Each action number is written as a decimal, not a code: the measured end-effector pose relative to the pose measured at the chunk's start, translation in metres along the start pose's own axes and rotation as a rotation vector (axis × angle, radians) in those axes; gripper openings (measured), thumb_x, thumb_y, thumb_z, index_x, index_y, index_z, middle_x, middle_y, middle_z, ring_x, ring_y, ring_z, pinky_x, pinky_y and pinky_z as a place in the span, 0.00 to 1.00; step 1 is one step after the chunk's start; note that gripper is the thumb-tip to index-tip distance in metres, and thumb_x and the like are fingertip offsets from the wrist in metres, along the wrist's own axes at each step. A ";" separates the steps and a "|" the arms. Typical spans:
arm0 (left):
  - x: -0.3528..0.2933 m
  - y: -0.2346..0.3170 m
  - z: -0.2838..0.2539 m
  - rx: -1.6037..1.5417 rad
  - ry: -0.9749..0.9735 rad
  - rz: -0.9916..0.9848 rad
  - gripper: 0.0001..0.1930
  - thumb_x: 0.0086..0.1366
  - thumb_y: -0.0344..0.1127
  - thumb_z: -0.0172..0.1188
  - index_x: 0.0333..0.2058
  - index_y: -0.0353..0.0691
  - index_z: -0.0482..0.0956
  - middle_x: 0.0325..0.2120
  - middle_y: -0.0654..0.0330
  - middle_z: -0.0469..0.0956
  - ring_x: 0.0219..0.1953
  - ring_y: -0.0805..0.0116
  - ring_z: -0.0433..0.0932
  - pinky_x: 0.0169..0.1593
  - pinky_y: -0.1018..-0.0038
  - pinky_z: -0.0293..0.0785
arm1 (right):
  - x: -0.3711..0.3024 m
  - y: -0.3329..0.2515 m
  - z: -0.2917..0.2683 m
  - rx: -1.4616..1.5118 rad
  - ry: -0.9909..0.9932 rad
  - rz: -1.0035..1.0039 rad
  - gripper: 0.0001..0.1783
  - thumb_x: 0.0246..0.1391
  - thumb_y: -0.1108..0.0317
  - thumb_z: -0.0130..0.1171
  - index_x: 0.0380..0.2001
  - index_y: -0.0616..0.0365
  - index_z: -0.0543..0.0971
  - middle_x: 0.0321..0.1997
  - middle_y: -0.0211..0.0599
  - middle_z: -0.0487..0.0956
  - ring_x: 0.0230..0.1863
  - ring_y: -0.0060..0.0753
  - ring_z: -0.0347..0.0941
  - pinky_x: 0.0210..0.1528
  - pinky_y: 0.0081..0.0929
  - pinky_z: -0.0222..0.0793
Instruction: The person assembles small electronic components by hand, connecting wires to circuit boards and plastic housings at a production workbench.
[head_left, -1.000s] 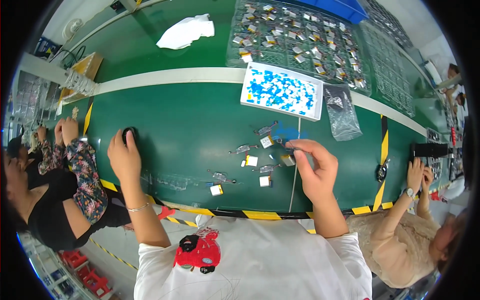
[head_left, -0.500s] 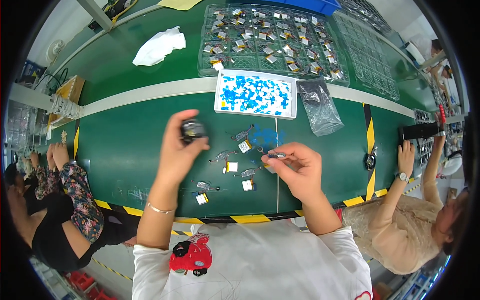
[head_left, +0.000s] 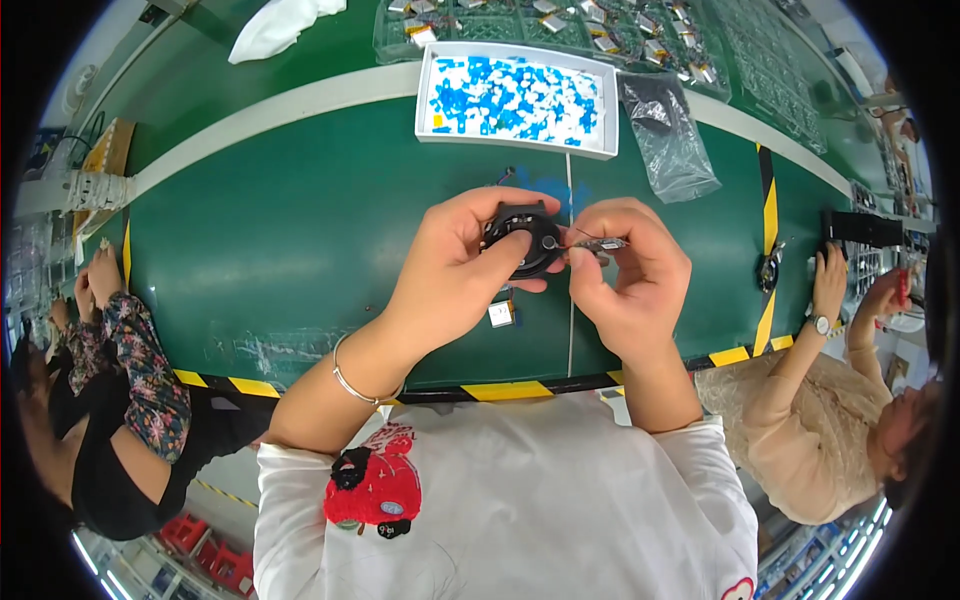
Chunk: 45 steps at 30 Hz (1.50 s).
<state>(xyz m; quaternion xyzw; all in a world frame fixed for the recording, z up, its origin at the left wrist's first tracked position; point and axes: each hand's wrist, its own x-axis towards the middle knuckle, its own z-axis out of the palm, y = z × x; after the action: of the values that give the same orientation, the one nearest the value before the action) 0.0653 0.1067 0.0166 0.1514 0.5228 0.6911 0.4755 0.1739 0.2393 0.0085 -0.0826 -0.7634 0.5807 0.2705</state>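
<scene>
A round black casing (head_left: 520, 262), like a watch case, is in my left hand (head_left: 450, 255), the thumb pressing into its open inside. My right hand (head_left: 635, 280) pinches a small circuit board (head_left: 602, 243) between thumb and fingers, just right of the casing. From the board a thin wire runs to a small round silver part (head_left: 549, 242), which lies at the casing's right rim. Below my hands a white battery (head_left: 500, 316) lies on the green mat. A little of another wired piece (head_left: 506, 175) shows above my left hand; anything else beneath my hands is hidden.
Beyond my hands stands a white box (head_left: 425, 105) of small blue and white pieces, with a clear plastic bag (head_left: 683, 160) to its right. Clear trays (head_left: 395, 35) of wired batteries lie farther back. A coiled black cable (head_left: 768, 270) is at right. People sit on both sides.
My left hand has brought the black casing rightward to meet the board in my right hand. The boards and batteries on the mat are now mostly covered. The view has shifted.
</scene>
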 end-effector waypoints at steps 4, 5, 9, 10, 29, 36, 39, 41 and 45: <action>-0.003 -0.006 0.001 0.014 -0.021 0.077 0.15 0.60 0.19 0.45 0.46 0.29 0.71 0.41 0.55 0.76 0.41 0.71 0.76 0.41 0.77 0.77 | 0.000 -0.002 0.006 -0.184 0.007 -0.103 0.08 0.39 0.83 0.57 0.28 0.67 0.73 0.30 0.39 0.74 0.32 0.26 0.70 0.32 0.20 0.67; -0.003 -0.007 0.001 0.013 -0.018 0.075 0.15 0.60 0.19 0.45 0.46 0.29 0.71 0.41 0.55 0.76 0.41 0.71 0.76 0.41 0.77 0.77 | 0.000 -0.002 0.006 -0.235 0.008 -0.152 0.08 0.38 0.82 0.58 0.27 0.66 0.74 0.30 0.39 0.74 0.31 0.27 0.70 0.31 0.20 0.66; -0.005 -0.005 0.000 0.025 -0.036 0.062 0.13 0.61 0.20 0.46 0.45 0.30 0.71 0.38 0.56 0.76 0.39 0.71 0.77 0.39 0.77 0.78 | 0.000 -0.005 0.010 -0.281 0.028 -0.148 0.07 0.38 0.82 0.58 0.26 0.66 0.74 0.29 0.38 0.75 0.30 0.28 0.70 0.31 0.20 0.66; -0.005 -0.004 -0.001 0.037 -0.044 0.050 0.13 0.60 0.19 0.46 0.45 0.29 0.71 0.40 0.55 0.76 0.40 0.71 0.76 0.41 0.77 0.77 | 0.003 -0.005 0.010 -0.313 0.037 -0.198 0.08 0.37 0.81 0.59 0.25 0.64 0.74 0.27 0.37 0.75 0.27 0.29 0.71 0.28 0.21 0.67; -0.008 0.000 -0.002 0.102 -0.060 0.005 0.11 0.61 0.19 0.47 0.42 0.28 0.72 0.36 0.55 0.77 0.31 0.72 0.78 0.33 0.78 0.78 | 0.004 -0.007 0.009 -0.382 0.036 -0.268 0.08 0.37 0.79 0.62 0.24 0.61 0.74 0.24 0.35 0.75 0.24 0.30 0.71 0.25 0.22 0.69; -0.008 -0.003 0.000 0.125 -0.051 0.087 0.07 0.61 0.25 0.53 0.38 0.31 0.74 0.27 0.62 0.78 0.26 0.81 0.76 0.28 0.83 0.74 | 0.003 -0.009 0.009 -0.405 0.046 -0.343 0.09 0.36 0.80 0.62 0.24 0.61 0.74 0.24 0.35 0.75 0.23 0.30 0.71 0.24 0.22 0.68; -0.009 -0.001 -0.001 0.126 -0.059 0.090 0.08 0.61 0.24 0.53 0.40 0.30 0.72 0.32 0.59 0.77 0.31 0.76 0.77 0.31 0.81 0.76 | 0.003 -0.009 0.007 -0.413 0.012 -0.374 0.10 0.33 0.80 0.62 0.24 0.61 0.75 0.24 0.35 0.75 0.24 0.31 0.71 0.24 0.23 0.67; -0.009 -0.001 -0.001 0.134 -0.072 0.079 0.10 0.61 0.22 0.52 0.42 0.30 0.71 0.37 0.56 0.77 0.35 0.72 0.78 0.34 0.79 0.79 | 0.003 -0.009 0.005 -0.384 -0.001 -0.344 0.11 0.32 0.80 0.62 0.24 0.61 0.75 0.24 0.36 0.75 0.24 0.32 0.71 0.24 0.24 0.67; -0.009 -0.002 -0.005 0.116 -0.046 0.106 0.08 0.62 0.24 0.53 0.40 0.32 0.71 0.37 0.57 0.77 0.34 0.73 0.77 0.33 0.80 0.78 | 0.003 -0.008 0.006 -0.379 -0.026 -0.352 0.11 0.31 0.80 0.62 0.25 0.61 0.76 0.24 0.36 0.75 0.24 0.32 0.71 0.24 0.23 0.67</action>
<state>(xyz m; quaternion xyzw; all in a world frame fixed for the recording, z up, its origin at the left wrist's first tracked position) 0.0675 0.0962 0.0155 0.2221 0.5422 0.6801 0.4406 0.1699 0.2330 0.0154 0.0099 -0.8645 0.3723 0.3374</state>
